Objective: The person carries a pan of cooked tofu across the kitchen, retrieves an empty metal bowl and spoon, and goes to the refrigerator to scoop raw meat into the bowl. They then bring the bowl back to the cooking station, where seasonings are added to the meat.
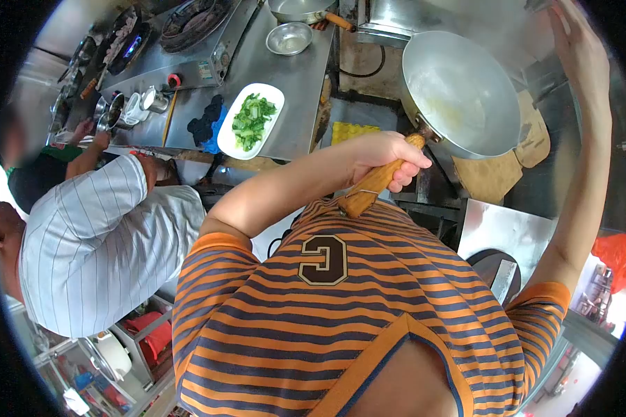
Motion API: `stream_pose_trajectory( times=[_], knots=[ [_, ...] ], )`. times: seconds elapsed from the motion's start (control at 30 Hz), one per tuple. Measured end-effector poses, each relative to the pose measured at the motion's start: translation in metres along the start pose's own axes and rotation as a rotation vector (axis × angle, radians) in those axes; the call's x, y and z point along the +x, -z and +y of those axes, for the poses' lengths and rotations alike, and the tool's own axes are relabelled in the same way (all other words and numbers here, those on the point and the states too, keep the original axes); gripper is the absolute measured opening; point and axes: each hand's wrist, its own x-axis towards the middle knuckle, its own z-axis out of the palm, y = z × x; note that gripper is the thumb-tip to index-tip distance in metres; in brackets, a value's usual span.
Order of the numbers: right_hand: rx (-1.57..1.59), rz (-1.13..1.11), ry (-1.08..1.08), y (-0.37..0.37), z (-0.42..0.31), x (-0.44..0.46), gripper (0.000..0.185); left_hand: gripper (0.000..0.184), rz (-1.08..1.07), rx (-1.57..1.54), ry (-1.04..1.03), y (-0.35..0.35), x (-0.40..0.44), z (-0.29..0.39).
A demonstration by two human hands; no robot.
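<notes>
My left hand (pixel 389 160) is wrapped round the wooden handle (pixel 368 194) of a large metal wok (pixel 462 76). The wok's bowl is tilted, and a little yellowish liquid or residue shows on its inner wall. My right arm is stretched far forward along the right side. At the top right edge is my right hand (pixel 574 35), with its fingertips partly cut off and hazy, so what it touches cannot be made out. To the left of the wok, a white oval plate (pixel 279 104) holds cooked chopped greens (pixel 252 123).
A metal bowl (pixel 289 39) and a pan (pixel 299 8) stand on the steel counter (pixel 257 66). Dark and blue cloths (pixel 212 128) lie by the plate. At left, a co-worker in a striped shirt (pixel 111 243) stands close. Brown board pieces (pixel 490 177) surround the stove.
</notes>
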Motion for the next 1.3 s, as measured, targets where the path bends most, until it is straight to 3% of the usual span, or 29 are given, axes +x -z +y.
stream_pose_trajectory(
  times=[0.17,0.23,0.3,0.37,0.67,0.77,0.87,0.93,0.97,1.03,1.3],
  knots=[
    [-0.035,-0.009,-0.010,0.008,-0.010,0.003,0.013,0.023,-0.020,0.040,0.007,-0.001,0.002,-0.004],
    [-0.081,-0.146,-0.236,0.024,-0.035,0.007,0.029,0.028,0.053,0.043,0.034,-0.003,0.001,-0.001],
    [-0.027,-0.018,-0.109,0.017,-0.019,-0.002,0.031,0.028,0.040,0.050,0.038,-0.007,0.000,-0.002],
    [-0.074,-0.073,-0.087,0.016,-0.008,-0.003,0.030,0.027,0.081,0.025,0.012,-0.010,-0.002,-0.003],
    [-0.038,-0.023,-0.044,0.020,-0.008,-0.002,0.026,0.025,0.099,0.041,0.016,-0.011,-0.002,-0.003],
    [-0.009,-0.106,-0.117,0.022,-0.013,0.001,0.021,0.024,0.117,0.038,0.041,-0.009,-0.002,-0.003],
    [-0.027,-0.052,-0.078,0.019,-0.009,0.001,0.017,0.023,0.079,0.025,0.044,-0.005,0.000,-0.004],
    [-0.133,0.083,0.074,0.017,-0.008,0.001,0.014,0.022,0.087,0.017,0.055,-0.002,0.001,-0.004],
    [-0.132,0.082,0.074,0.019,-0.010,0.003,0.014,0.022,0.095,0.010,0.067,-0.001,0.002,-0.004],
    [-0.197,-0.169,-0.067,0.026,-0.013,0.005,0.017,0.021,0.114,0.017,0.070,-0.001,0.003,-0.003],
    [-0.030,-0.054,-0.065,0.013,-0.008,0.002,0.021,0.021,0.099,-0.006,0.067,0.009,0.005,-0.004]
  ],
)
